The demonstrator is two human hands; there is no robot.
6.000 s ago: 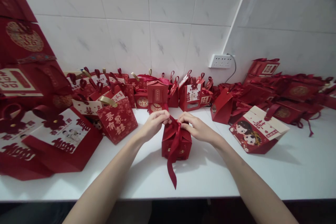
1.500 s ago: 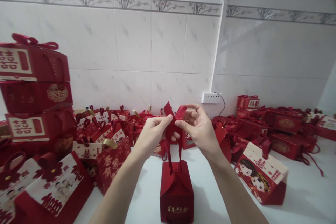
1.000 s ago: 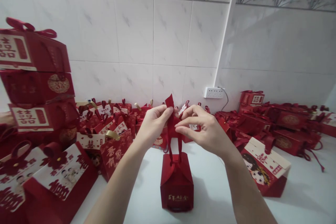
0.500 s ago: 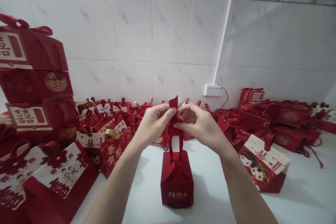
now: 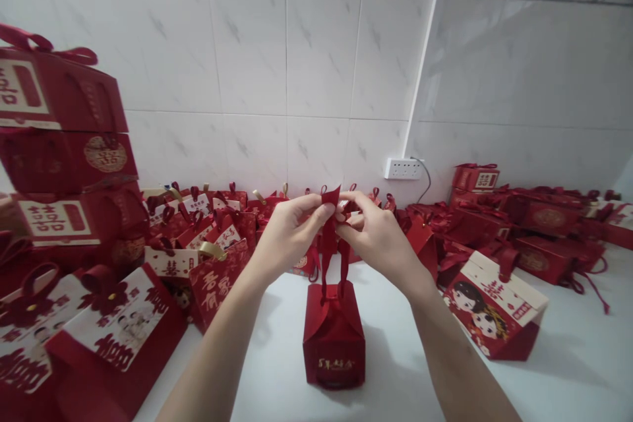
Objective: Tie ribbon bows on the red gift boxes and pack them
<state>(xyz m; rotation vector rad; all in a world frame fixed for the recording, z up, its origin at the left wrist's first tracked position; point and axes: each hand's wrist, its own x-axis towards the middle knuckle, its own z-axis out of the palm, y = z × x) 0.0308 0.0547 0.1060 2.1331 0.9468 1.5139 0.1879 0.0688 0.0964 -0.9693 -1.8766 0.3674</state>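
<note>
A small red gift box with gold lettering stands on the white counter in front of me. Two strands of dark red ribbon rise from its folded top. My left hand and my right hand meet above the box, both pinching the ribbon's upper ends between thumb and fingers. A short ribbon tip sticks up between the two hands.
Several red boxes are stacked at the left. Red gift bags crowd the tiled back wall. A cartoon-printed bag lies at the right, more red boxes behind it. A white socket strip hangs on the wall.
Six seconds ago my hands were down at the box's top; now they hold the ribbon ends raised above it. Over the last second they closed together and the ribbon tip shortened.
</note>
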